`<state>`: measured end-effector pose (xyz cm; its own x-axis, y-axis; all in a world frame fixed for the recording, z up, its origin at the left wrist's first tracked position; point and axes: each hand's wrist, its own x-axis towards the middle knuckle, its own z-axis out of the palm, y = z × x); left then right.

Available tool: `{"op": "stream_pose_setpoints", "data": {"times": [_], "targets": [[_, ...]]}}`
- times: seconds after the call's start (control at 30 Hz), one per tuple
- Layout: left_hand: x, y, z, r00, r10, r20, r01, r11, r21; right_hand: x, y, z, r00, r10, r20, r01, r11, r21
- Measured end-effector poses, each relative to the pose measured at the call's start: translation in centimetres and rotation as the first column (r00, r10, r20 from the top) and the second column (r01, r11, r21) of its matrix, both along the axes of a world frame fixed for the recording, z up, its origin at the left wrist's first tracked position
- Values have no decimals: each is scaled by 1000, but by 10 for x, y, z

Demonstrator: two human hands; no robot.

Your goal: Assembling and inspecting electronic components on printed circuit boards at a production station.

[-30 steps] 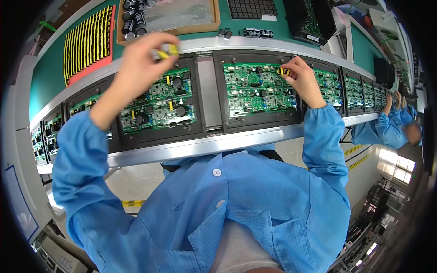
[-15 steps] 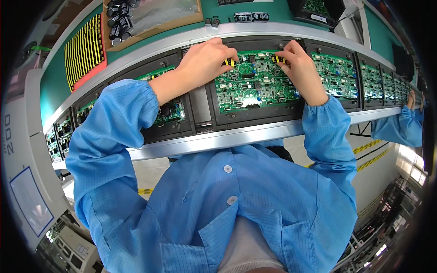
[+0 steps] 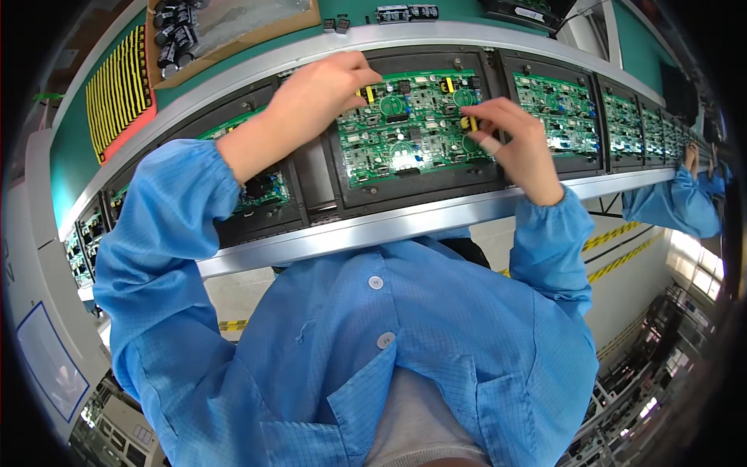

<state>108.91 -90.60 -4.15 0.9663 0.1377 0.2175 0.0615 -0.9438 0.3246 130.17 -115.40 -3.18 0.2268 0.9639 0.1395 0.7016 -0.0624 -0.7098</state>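
Observation:
A green circuit board panel point(image 3: 389, 132) lies in a black frame in front of me. At its far left corner, my left hand point(image 3: 327, 89) has thumb and fingers closed about a small yellow-and-black transformer point(image 3: 369, 94), which sits at the board's surface. My right hand point(image 3: 521, 144) pinches a second yellow-and-black transformer point(image 3: 469, 123) over the right part of the panel; whether it touches the board I cannot tell. Another transformer point(image 3: 447, 84) stands on the far side of the panel, between the hands, untouched.
More framed boards point(image 3: 554, 109) line the metal-edged rail point(image 3: 342, 231) on both sides. Beyond it are a red tray with yellow-and-black strips point(image 3: 117, 93), a cardboard box point(image 3: 257, 35) holding black capacitors, and loose capacitors point(image 3: 407, 12). A co-worker's blue sleeve point(image 3: 673, 204) is at far right.
My right hand has moved nearer to me, leaving one transformer standing on the far side of the panel and still pinching another. My left hand stays at the far left corner. The view has shifted slightly.

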Motion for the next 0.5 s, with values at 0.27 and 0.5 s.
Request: {"op": "stream_pose_setpoints", "data": {"times": [0.27,0.5], "targets": [[-17,-31,22,990,-133,-39,99,875,-474,-15,-8,-28,964,-44,261,26,997,72],[-20,-46,-4,979,-175,-107,118,907,-403,-12,-8,-12,941,-14,338,-9,998,66]]}}
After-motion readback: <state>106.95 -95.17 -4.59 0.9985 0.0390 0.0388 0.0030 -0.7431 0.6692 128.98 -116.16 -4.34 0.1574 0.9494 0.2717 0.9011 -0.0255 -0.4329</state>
